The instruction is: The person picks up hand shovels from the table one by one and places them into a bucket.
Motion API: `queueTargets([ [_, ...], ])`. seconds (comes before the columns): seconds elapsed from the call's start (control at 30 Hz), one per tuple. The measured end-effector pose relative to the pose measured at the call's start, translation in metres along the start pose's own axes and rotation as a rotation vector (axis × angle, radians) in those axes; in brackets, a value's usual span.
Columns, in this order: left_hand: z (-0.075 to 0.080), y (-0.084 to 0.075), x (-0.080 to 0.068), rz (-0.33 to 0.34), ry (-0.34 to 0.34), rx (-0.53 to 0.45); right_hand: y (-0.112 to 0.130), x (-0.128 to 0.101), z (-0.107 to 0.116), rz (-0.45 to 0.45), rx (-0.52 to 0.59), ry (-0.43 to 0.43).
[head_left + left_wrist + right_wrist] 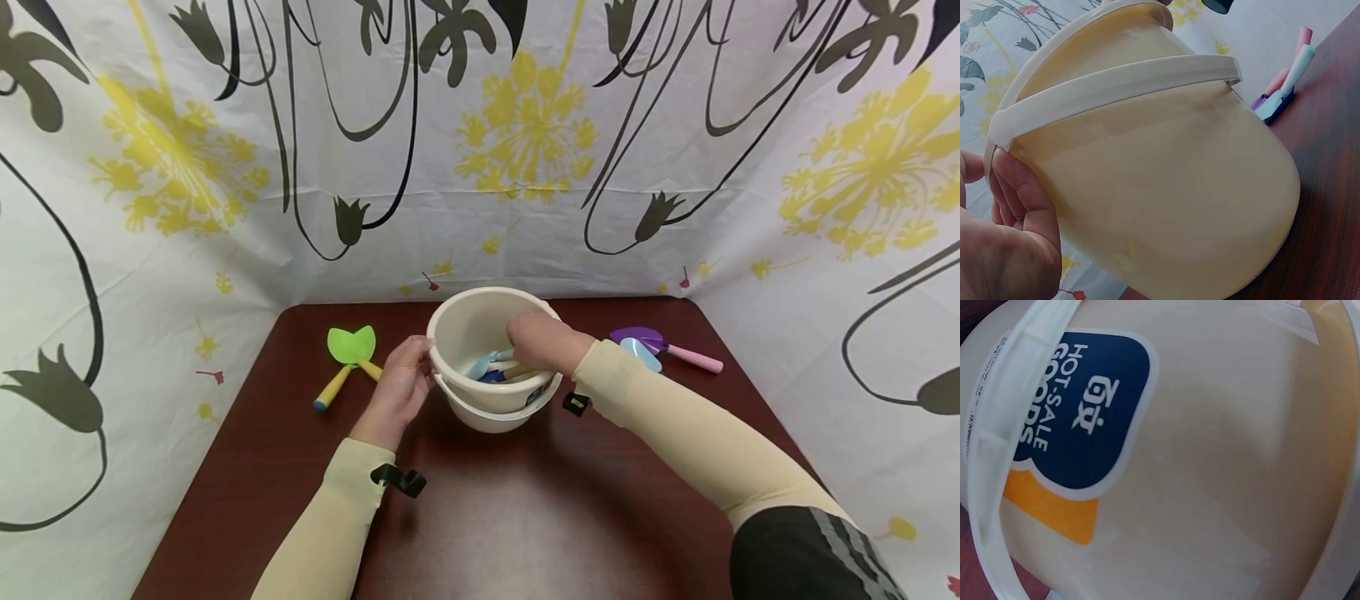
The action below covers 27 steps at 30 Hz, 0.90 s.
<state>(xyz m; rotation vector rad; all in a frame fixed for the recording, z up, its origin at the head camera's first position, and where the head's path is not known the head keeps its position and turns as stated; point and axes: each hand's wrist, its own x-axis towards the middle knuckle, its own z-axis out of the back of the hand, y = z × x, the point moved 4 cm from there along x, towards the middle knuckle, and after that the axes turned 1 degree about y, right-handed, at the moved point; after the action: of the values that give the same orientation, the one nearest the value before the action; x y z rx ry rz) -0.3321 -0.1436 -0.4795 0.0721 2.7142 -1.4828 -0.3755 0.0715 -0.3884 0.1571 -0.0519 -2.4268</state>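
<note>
Roughly centred on the dark brown surface [487, 517]: cream plastic bucket [491, 354], tipped toward the person, mouth facing up and back toward the head camera, long axis leaning off upright. Looks light, thin-walled, stiff but slightly springy; smooth glossy sides, likely slippery — rim and the flat bail handle [1116, 84] judged the surest places to take hold. Blue and orange label [1079, 425] on the near wall. Left hand [401, 387] on the bucket's left rim, fingers [1022, 194] curled against the wall just under the handle's root, steadying it. Right hand [540, 340] reaching down inside the bucket, over light blue and dark blue toy pieces [487, 368] lying on the bottom; cannot tell whether its fingers are closed on one, hidden behind the knuckles. Left of the bucket, well apart: green toy spade [347, 360] with yellow handle, blade pointing away from the person. Right of the bucket: purple spade [660, 343] with pink handle, lying crosswise, blade toward the bucket.
</note>
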Motion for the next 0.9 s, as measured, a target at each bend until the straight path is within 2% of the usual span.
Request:
queueTargets([
  [0.2, 0.0, 0.0, 0.0, -0.004, -0.002, 0.0, -0.006, -0.001, -0.001, -0.018, 0.098, -0.083],
  [0.37, 0.0, 0.0, 0.0, -0.01, -0.004, -0.005, -0.017, -0.011, 0.007, -0.056, 0.207, -0.254],
  [0.5, 0.0, 0.002, 0.001, -0.008, 0.001, -0.002, -0.032, -0.029, 0.021, -0.079, 0.307, -0.404],
  [0.6, 0.0, 0.003, 0.003, -0.006, -0.003, -0.011, -0.048, -0.047, 0.029, -0.113, 0.358, -0.481],
  [0.7, 0.001, 0.003, 0.003, -0.005, -0.005, -0.019, -0.069, -0.064, 0.03, -0.169, 0.384, -0.506],
  [0.9, 0.001, 0.003, 0.003, -0.004, 0.007, -0.021, -0.111, -0.1, 0.018, -0.304, 0.443, -0.475],
])
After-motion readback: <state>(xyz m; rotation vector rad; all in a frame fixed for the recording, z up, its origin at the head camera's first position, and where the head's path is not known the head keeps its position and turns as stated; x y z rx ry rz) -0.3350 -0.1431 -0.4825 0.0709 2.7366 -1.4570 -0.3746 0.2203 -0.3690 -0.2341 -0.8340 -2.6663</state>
